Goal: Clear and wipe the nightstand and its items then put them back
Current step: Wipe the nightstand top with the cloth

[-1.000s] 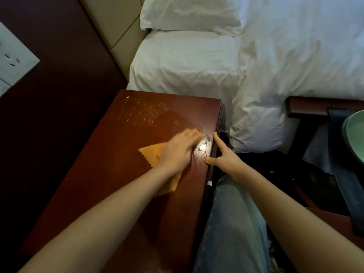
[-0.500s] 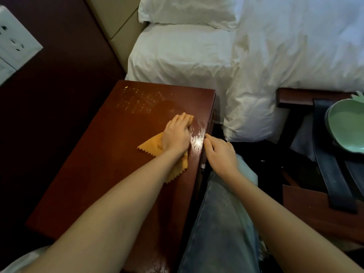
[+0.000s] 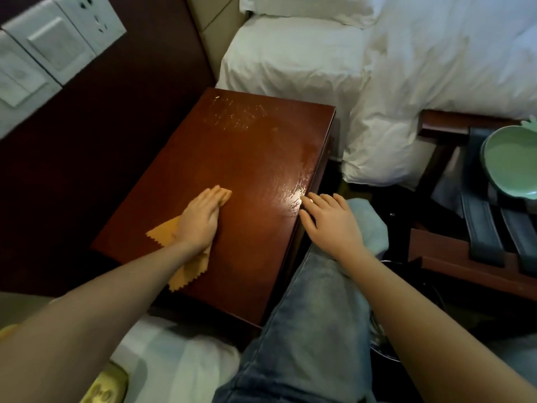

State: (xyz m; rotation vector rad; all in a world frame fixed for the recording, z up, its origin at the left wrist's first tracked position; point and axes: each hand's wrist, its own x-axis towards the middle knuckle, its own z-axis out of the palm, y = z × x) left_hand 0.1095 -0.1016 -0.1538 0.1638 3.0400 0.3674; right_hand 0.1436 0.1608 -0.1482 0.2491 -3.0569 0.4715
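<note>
The reddish-brown nightstand (image 3: 250,158) has a bare glossy top with faint scratch marks near its far left corner. An orange cloth (image 3: 186,271) with zigzag edges lies on its left half. My left hand (image 3: 200,219) presses flat on the cloth with straight fingers. My right hand (image 3: 328,219) rests at the nightstand's right edge, fingers spread and relaxed, thumb along the edge. A pale green dish (image 3: 511,164) sits on a dark strapped rack (image 3: 482,228) at the right.
A bed with white sheets (image 3: 406,68) and a pillow borders the nightstand's far side. White wall switches and sockets (image 3: 52,45) sit on the dark panel at the left. My jeans-clad knee (image 3: 313,330) is against the nightstand's right front. A yellowish object (image 3: 107,385) lies at the bottom left.
My left hand has slid the cloth from the right side of the top toward the left and nearer me. My right hand has stayed at the right edge, with its fingers now spread.
</note>
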